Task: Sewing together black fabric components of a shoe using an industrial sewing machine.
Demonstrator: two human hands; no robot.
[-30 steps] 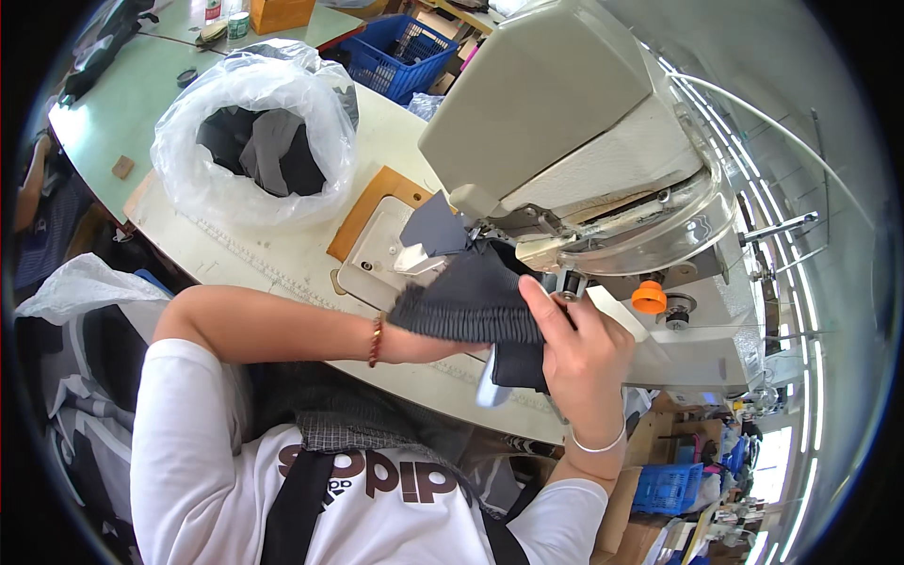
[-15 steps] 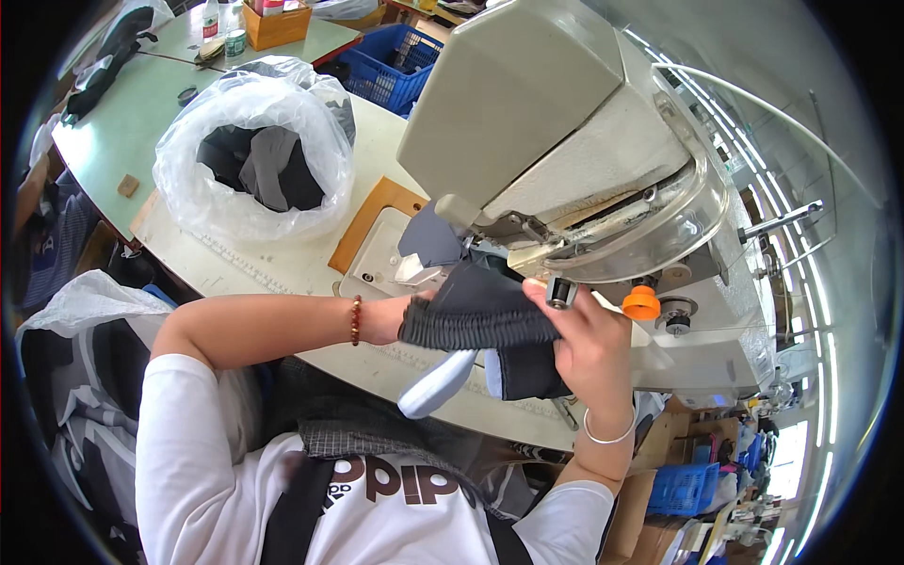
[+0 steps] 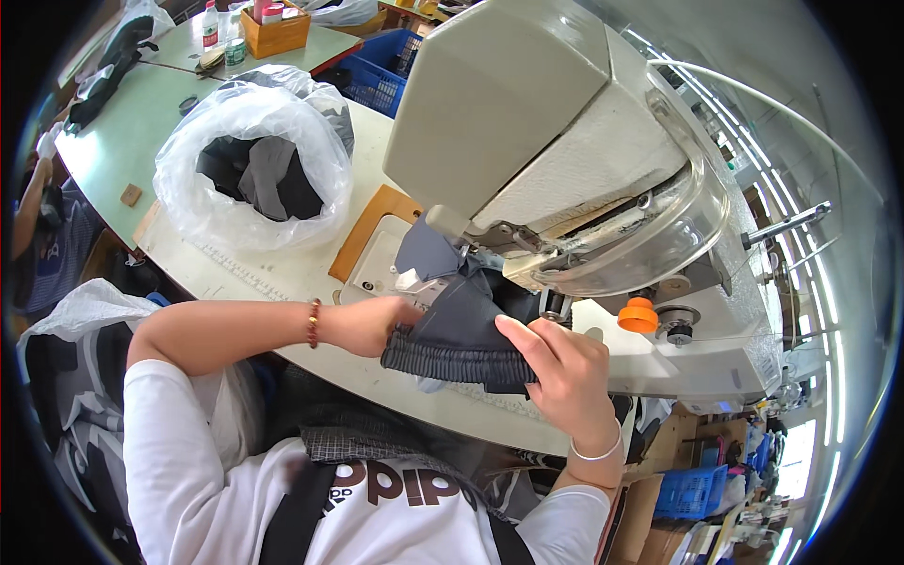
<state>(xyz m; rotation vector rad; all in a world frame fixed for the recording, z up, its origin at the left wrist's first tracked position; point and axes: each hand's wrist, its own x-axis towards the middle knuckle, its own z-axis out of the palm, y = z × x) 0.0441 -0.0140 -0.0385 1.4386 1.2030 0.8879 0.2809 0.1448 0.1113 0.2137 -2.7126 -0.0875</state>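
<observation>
A dark grey fabric piece with a gathered elastic edge point(image 3: 461, 330) stretches between my two hands, below the needle area of a large cream sewing machine point(image 3: 508, 104). Its far end runs under the machine's head. My left hand point(image 3: 372, 325) grips the left end of the elastic edge, the fingertips partly hidden behind the cloth. My right hand point(image 3: 565, 372) pinches the right end, thumb and fingers closed on it. A grey-blue fabric flap point(image 3: 428, 250) lies beyond the cloth, on the machine bed.
A clear plastic bag point(image 3: 188, 188) of dark cloth pieces stands on the table at the left. Another bag point(image 3: 71, 306) of cloth sits beside my left arm. An orange knob point(image 3: 638, 315) juts from the machine near my right hand. A blue crate point(image 3: 377, 80) is behind.
Both hands have shifted left and toward me with the cloth, which now lies flatter. The pale blue part hanging below it is mostly hidden now.
</observation>
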